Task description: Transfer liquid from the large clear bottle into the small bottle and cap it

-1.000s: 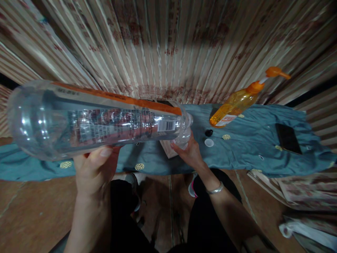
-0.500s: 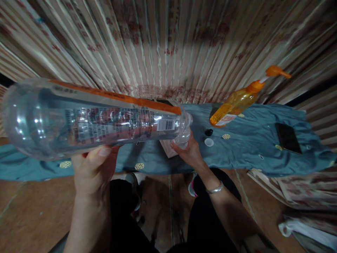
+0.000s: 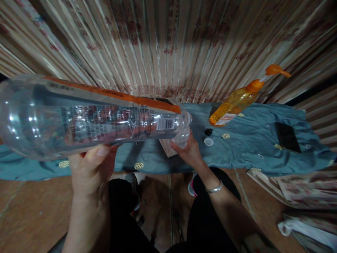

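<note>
A large clear plastic bottle (image 3: 110, 123) with a printed label and orange stripe lies nearly level across the view. My left hand (image 3: 93, 167) is closed around it from below, thumb on the near side. The bottle's mouth points right, over a small clear container (image 3: 182, 139). My right hand (image 3: 190, 151) is closed around that container, holding it against or just under the mouth; whether the two touch I cannot tell. Whatever liquid passes between them cannot be made out. Just right of my right hand are a small black cap (image 3: 208, 131) and a white round cap (image 3: 208, 141).
An orange pump bottle (image 3: 233, 103) stands on the teal cloth (image 3: 247, 147) at the back right. A dark flat phone-like object (image 3: 287, 137) lies farther right. Beneath the small container is a pale box (image 3: 166, 147). A pleated curtain (image 3: 168, 52) hangs behind the cloth.
The large bottle's base has shifted slightly left with my left hand. My right hand and the small container have hardly moved.
</note>
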`<act>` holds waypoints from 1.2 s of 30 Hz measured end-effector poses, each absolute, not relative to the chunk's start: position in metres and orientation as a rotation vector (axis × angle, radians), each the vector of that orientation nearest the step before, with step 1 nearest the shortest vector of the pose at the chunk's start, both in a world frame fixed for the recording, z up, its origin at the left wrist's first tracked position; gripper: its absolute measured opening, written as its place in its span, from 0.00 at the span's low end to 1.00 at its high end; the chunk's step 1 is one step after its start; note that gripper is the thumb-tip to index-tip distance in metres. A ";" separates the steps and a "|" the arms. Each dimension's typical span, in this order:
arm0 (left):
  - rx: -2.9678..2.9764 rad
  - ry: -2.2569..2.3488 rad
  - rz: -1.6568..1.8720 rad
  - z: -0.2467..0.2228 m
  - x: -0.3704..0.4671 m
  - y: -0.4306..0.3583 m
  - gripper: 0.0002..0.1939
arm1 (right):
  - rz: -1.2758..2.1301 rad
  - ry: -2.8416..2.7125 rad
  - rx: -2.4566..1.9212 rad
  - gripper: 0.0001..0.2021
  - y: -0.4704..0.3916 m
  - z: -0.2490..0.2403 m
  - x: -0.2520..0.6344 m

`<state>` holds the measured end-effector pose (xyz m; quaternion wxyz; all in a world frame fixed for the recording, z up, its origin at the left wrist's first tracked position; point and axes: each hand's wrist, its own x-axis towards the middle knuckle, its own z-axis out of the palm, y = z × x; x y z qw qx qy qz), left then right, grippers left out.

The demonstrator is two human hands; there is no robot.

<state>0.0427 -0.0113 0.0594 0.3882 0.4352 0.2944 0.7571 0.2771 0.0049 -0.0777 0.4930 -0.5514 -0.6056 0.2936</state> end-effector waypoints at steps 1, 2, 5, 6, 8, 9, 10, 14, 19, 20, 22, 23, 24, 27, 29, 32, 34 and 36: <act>1.115 0.749 1.928 0.059 0.042 -0.011 0.52 | 0.712 -1.469 -1.334 0.42 0.005 -0.078 0.277; 1.119 0.748 1.930 0.058 0.042 -0.011 0.51 | 0.710 -1.469 -1.333 0.42 0.005 -0.078 0.277; 1.110 0.747 1.916 0.057 0.040 -0.011 0.49 | 0.702 -1.475 -1.331 0.41 0.006 -0.078 0.277; 1.103 0.749 1.909 0.057 0.040 -0.011 0.49 | 0.704 -1.481 -1.326 0.41 0.006 -0.078 0.277; 1.102 0.752 1.900 0.057 0.038 -0.011 0.49 | 0.709 -1.488 -1.311 0.41 0.006 -0.078 0.277; 1.108 0.750 1.894 0.058 0.038 -0.011 0.50 | 0.712 -1.490 -1.307 0.41 0.006 -0.078 0.278; 1.121 0.740 1.889 0.058 0.038 -0.011 0.51 | 0.715 -1.488 -1.309 0.42 0.006 -0.078 0.278; 1.144 0.726 1.878 0.058 0.038 -0.011 0.53 | 0.730 -1.477 -1.333 0.42 0.006 -0.077 0.278; 1.115 0.742 1.879 0.062 0.041 -0.011 0.53 | 0.729 -1.472 -1.310 0.41 0.006 -0.076 0.277; 1.127 0.732 1.870 0.063 0.042 -0.011 0.54 | 0.729 -1.469 -1.307 0.41 0.006 -0.076 0.277; 1.149 0.715 1.850 0.064 0.042 -0.011 0.54 | 0.730 -1.468 -1.305 0.41 0.006 -0.076 0.277; 1.154 0.713 1.844 0.065 0.042 -0.011 0.54 | 0.731 -1.470 -1.305 0.41 0.006 -0.076 0.277; 1.152 0.714 1.842 0.065 0.041 -0.011 0.53 | 0.734 -1.472 -1.305 0.40 0.006 -0.076 0.277; 1.142 0.706 1.862 0.064 0.041 -0.011 0.51 | 0.744 -1.466 -1.307 0.40 0.006 -0.075 0.277; 1.140 0.707 1.873 0.062 0.040 -0.011 0.51 | 0.748 -1.459 -1.308 0.42 0.005 -0.076 0.277; 1.131 0.726 1.871 0.059 0.039 -0.011 0.52 | 0.737 -1.456 -1.306 0.42 0.005 -0.077 0.277; 1.119 0.732 1.889 0.059 0.038 -0.011 0.51 | 0.725 -1.456 -1.308 0.41 0.005 -0.077 0.277; 1.125 0.738 1.901 0.059 0.037 -0.011 0.52 | 0.716 -1.462 -1.307 0.41 0.005 -0.078 0.277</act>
